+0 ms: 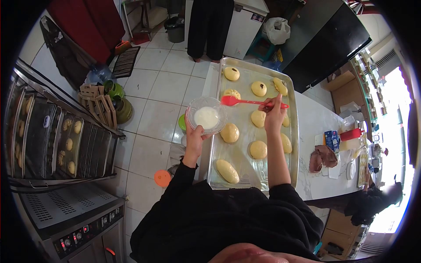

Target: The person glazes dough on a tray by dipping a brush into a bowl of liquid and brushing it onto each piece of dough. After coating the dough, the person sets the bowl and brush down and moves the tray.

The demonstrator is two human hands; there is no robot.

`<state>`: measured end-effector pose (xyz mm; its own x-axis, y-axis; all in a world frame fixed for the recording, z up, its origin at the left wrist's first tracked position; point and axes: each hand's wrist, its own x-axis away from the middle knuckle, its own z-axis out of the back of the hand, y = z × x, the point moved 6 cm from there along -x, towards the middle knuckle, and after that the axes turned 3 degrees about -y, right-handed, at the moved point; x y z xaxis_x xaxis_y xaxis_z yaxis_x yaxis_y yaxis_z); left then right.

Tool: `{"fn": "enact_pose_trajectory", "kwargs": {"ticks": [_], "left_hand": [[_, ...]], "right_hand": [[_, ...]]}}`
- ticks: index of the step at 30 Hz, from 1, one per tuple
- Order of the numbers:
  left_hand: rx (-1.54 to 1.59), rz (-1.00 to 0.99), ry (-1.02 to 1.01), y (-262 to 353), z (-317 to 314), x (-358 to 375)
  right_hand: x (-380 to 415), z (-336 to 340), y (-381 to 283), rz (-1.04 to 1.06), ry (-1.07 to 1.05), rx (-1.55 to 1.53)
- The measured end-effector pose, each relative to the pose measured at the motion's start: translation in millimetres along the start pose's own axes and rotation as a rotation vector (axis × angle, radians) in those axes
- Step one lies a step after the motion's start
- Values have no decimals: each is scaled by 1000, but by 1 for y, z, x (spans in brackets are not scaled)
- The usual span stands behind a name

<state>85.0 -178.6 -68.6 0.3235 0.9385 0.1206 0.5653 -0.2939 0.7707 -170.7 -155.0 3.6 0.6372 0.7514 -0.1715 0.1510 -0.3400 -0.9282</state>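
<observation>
My left hand (196,133) grips a clear glass bowl (191,108) by its side, with a pale milky liquid (206,118) inside. In my right hand (273,113) is a red pastry brush (251,102), its handle pinched between the fingers. The brush head overlaps a scored dough bun (231,94) in this view. Below both hands lies a large metal baking tray (213,160) holding several pale dough buns. Among them are a round bun with a dark spot (258,88), a glossy round bun (230,133) and a long oval bun (227,171). My right forearm hides part of the tray.
The tray rests on a white counter (313,118); a brown cloth (323,158) and a red-capped bottle (351,134) sit to the right. At left stand a rack of trays (66,147) and an oven (72,215). One person (210,28) stands ahead, another (372,201) at right.
</observation>
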Motion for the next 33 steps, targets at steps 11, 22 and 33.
{"fn": "enact_pose_trajectory", "kwargs": {"ticks": [11,22,33], "left_hand": [[-48,-6,64,3,14,-3],[16,19,77,2,26,-12],[38,-13,80,10,26,-10]], "right_hand": [[-88,55,89,-65,290,122],[-102,36,77,29,240,241],[-94,-21,68,23,68,327]]}}
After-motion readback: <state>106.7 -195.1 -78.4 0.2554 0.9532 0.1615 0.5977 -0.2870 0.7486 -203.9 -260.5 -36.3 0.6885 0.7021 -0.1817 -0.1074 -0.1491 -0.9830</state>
